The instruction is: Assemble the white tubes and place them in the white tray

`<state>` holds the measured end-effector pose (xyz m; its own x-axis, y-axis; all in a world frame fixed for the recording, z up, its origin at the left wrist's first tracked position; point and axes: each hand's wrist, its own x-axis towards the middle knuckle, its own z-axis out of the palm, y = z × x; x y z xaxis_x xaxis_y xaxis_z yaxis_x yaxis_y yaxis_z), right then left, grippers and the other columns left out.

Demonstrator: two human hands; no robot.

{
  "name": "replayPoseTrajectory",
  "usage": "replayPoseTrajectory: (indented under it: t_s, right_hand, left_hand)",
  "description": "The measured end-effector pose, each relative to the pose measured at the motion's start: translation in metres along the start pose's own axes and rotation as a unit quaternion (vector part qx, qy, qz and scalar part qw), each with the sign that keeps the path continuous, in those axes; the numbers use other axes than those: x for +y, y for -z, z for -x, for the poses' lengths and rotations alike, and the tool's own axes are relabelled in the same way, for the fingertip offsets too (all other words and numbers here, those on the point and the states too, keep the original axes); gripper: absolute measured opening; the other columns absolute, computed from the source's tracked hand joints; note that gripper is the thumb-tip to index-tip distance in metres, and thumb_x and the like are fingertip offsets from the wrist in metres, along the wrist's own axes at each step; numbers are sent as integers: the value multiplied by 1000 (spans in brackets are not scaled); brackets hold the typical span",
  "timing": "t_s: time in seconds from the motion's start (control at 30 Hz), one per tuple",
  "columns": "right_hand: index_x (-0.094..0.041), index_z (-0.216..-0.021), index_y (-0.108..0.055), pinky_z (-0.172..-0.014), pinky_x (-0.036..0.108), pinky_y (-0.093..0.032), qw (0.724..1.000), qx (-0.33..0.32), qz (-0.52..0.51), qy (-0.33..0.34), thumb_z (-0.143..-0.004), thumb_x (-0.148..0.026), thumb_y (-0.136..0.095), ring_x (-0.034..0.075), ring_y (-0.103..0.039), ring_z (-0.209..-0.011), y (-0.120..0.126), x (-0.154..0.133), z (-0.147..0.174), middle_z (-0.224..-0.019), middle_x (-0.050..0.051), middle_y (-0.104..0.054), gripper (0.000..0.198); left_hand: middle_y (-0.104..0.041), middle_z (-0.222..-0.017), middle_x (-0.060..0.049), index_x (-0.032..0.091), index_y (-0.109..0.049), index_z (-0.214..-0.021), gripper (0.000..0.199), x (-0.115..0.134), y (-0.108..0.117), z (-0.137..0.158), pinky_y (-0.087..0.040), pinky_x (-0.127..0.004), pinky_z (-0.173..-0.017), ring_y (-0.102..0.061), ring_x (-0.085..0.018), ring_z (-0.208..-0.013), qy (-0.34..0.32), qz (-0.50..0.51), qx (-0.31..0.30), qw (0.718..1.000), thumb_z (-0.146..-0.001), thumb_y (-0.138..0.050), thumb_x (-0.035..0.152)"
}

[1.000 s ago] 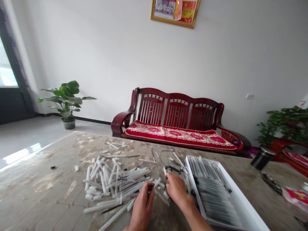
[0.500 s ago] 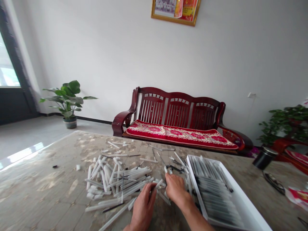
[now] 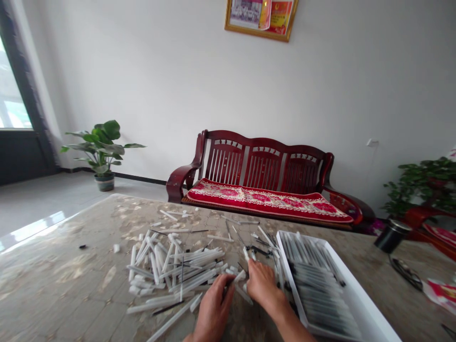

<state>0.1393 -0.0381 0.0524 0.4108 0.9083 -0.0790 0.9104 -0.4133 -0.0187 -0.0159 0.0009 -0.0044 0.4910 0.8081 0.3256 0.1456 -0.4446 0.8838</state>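
My left hand (image 3: pixel 214 304) is closed, thumb and forefinger pinched around a short white pen barrel (image 3: pixel 240 276) that points up and to the right. Close beside it, my right hand (image 3: pixel 262 284) has its fingers curled over a slim white pen piece (image 3: pixel 246 254), whose end sticks out past the fingertips. Left of both hands lies a loose heap of white pen barrels (image 3: pixel 192 259) mixed with thin dark refills. To the right is a white tray (image 3: pixel 359 285), holding rows of pens with clear barrels and dark parts (image 3: pixel 317 285).
More refills and small black parts (image 3: pixel 260 249) lie between the right hand and the tray. A black cylinder (image 3: pixel 392 236) and a red-and-white packet (image 3: pixel 441 292) are at the table's right. Beyond the patterned tabletop (image 3: pixel 71 289) stands a wooden bench (image 3: pixel 263 164).
Both hands have shifted slightly to the right, and the barrel in the left hand sits a little further right and lower. The heap and the tray look the same.
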Motion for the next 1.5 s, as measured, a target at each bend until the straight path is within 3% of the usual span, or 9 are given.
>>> replayPoseTrajectory:
  t_s: [0.2,0.37,0.6,0.73,0.97,1.2,1.5]
  right_hand:
    - [-16,-107,-69,-88,31,-47,998,34,-47,-20,-80,-5,-49,26,-66,-108,-8,11,7,-112,13,-72,35]
    - [-21,-96,-70,-85,30,-45,992,75,-104,8,-88,-19,-54,25,-65,-103,-1,15,16,-104,8,-72,18]
    - [-23,-95,-70,-84,26,-44,942,165,-270,109,-91,-15,-47,19,-64,-94,11,17,27,-95,4,-70,25]
    - [-22,-91,-71,-80,27,-44,928,189,-300,114,-88,-17,-48,20,-64,-90,15,23,36,-89,4,-69,24]
    - [-22,-82,-72,-77,27,-43,930,205,-291,94,-82,-17,-50,19,-62,-84,18,37,40,-80,2,-67,23]
    - [-23,-79,-73,-75,27,-40,942,206,-249,89,-78,-13,-50,19,-60,-83,19,38,39,-78,1,-68,26]
    - [-22,-62,-66,-71,29,-36,960,190,-113,172,-69,-6,-54,19,-53,-79,46,42,42,-68,1,-61,21]
  left_hand:
    - [-76,-96,-6,23,-70,-98,18,-1,0,0,-54,-29,-81,-70,-21,-89,-2,3,-10,1000,-90,-55,30]
    - [-76,-94,-5,23,-70,-97,17,0,-1,0,-55,-28,-80,-71,-21,-87,-6,4,-10,1000,-90,-56,29]
    - [-75,-96,-5,23,-70,-98,19,-5,0,-1,-56,-31,-80,-71,-21,-88,-3,14,22,1000,-89,-56,30]
    - [-76,-97,-6,24,-70,-99,20,-11,0,-4,-56,-32,-83,-71,-22,-91,4,30,48,998,-88,-56,32]
    - [-76,-95,-6,23,-70,-97,23,-15,0,-7,-57,-35,-83,-72,-23,-90,12,34,74,997,-87,-55,37]
    - [-76,-97,-6,24,-70,-98,21,-14,1,-6,-57,-34,-83,-71,-22,-91,-12,-5,55,998,-88,-54,32]
    - [-75,-88,-1,29,-72,-97,20,-6,4,-3,-57,-25,-73,-72,-19,-83,-128,-117,8,985,-89,-56,20]
